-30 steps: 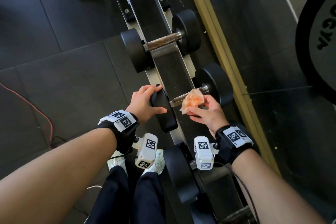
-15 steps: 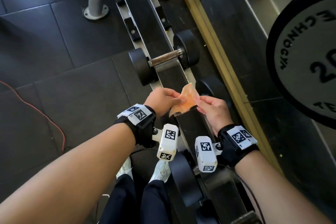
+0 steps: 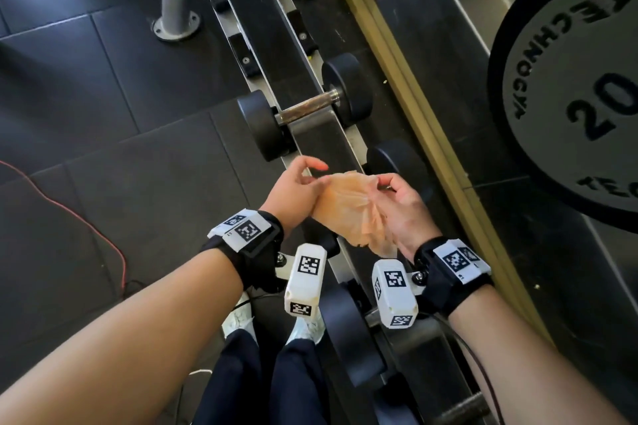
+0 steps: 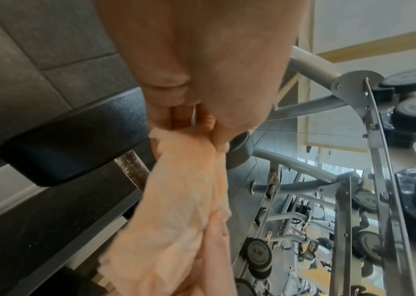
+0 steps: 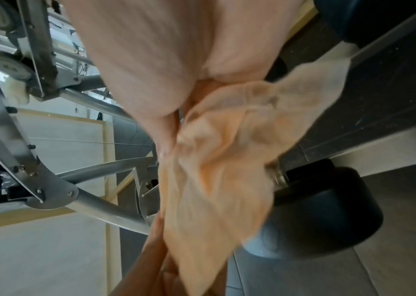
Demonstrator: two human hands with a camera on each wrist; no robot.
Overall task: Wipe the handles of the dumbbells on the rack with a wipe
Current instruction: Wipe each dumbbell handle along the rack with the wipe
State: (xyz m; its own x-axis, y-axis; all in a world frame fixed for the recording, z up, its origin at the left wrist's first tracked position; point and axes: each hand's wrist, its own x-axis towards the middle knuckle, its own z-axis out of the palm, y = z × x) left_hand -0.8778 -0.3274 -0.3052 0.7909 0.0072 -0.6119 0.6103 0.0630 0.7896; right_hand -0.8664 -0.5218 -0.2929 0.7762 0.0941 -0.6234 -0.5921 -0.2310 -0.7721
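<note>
Dumbbells sit crosswise on the rack, and in the head view the wipe is stretched above the rack between both hands, just short of the far dumbbell with its bare metal handle. The left hand pinches one edge with thumb and fingers while the forefinger lifts free; the right hand has its fingers curled round the bunched other side. The step in hand looks like opening or refolding the wipe, so a clean face should be turned outward before it goes to the next handle.

From the left wrist, the wipe runs taut from the pinching fingers down to the other hand, with a knurled handle just behind it. Keeping that tension even should flatten the creases.

From the right wrist, the wipe is crumpled and blurred, clamped against the palm. I would loosen that bunch so more cloth can wrap the bar.
</note>
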